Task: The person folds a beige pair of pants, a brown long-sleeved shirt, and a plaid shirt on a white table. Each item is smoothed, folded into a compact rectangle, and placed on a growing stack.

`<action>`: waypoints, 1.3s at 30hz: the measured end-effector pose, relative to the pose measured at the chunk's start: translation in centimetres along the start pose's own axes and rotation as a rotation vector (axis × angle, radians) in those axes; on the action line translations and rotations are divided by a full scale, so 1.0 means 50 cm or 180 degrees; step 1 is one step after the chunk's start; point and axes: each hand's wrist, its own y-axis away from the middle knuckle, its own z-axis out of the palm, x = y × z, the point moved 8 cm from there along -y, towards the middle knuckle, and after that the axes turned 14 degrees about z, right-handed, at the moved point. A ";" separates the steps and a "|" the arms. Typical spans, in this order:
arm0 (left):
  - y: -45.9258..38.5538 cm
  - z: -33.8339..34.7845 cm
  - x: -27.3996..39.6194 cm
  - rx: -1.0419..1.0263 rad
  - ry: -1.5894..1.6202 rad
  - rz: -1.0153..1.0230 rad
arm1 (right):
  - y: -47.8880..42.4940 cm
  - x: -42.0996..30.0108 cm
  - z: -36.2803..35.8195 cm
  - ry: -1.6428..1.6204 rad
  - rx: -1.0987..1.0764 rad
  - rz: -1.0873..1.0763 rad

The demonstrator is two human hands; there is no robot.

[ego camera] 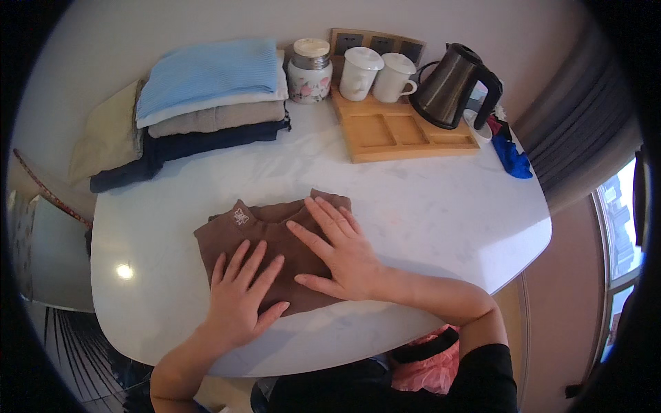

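Note:
A folded brown garment (289, 258) with a collar lies flat on the white marble-patterned table (423, 217). White butterfly-shaped embroidery (240, 216) marks the left side of its collar. My left hand (240, 297) rests on the garment's lower left part, fingers spread. Across its right side lies my right hand (343, 253), palm down, with the fingertips reaching up to the collar. Neither hand grips the fabric. Parts of the garment's right edge and lower left corner are hidden under my hands.
Folded clothes (211, 82) are stacked at the back left. Beside them stands a floral jar (310, 72). A wooden tray (361, 149) bears two lidded white mugs (359, 75) and an electric kettle (449, 88). Blue cloth (511, 157) hangs near the right edge.

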 end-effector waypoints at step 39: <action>0.034 -0.011 -0.158 0.0668 0.0882 -0.0538 | 0.028 -0.010 0.028 -0.0126 -0.0280 -0.0367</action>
